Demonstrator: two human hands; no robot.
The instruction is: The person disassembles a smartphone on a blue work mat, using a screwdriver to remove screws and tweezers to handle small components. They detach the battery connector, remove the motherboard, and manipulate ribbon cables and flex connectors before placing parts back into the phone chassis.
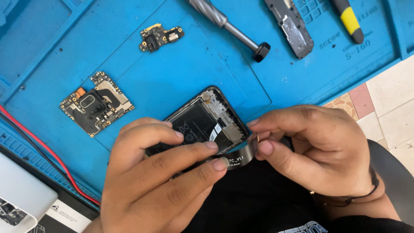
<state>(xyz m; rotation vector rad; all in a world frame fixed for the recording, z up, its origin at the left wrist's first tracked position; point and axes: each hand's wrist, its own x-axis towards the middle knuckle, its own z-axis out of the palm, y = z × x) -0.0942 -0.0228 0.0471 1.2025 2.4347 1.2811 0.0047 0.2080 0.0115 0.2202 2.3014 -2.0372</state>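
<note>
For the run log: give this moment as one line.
left hand: steadies opened phone | right hand: pinches flex cable | blue mat: main board, small board, screwdriver

On the blue mat (142,82) lie a large circuit board (95,103), a smaller board (159,37), a metal screwdriver (230,26), a grey speaker module (290,26) and a yellow-banded tool (349,20). A red wire (41,146) runs along its left edge.

Opened phone (202,123) is lying at the mat's (142,82) near edge, between both hands; the large circuit board (96,103) is sitting left, the small board (160,37) behind, the screwdriver (230,26) far-right.
</note>
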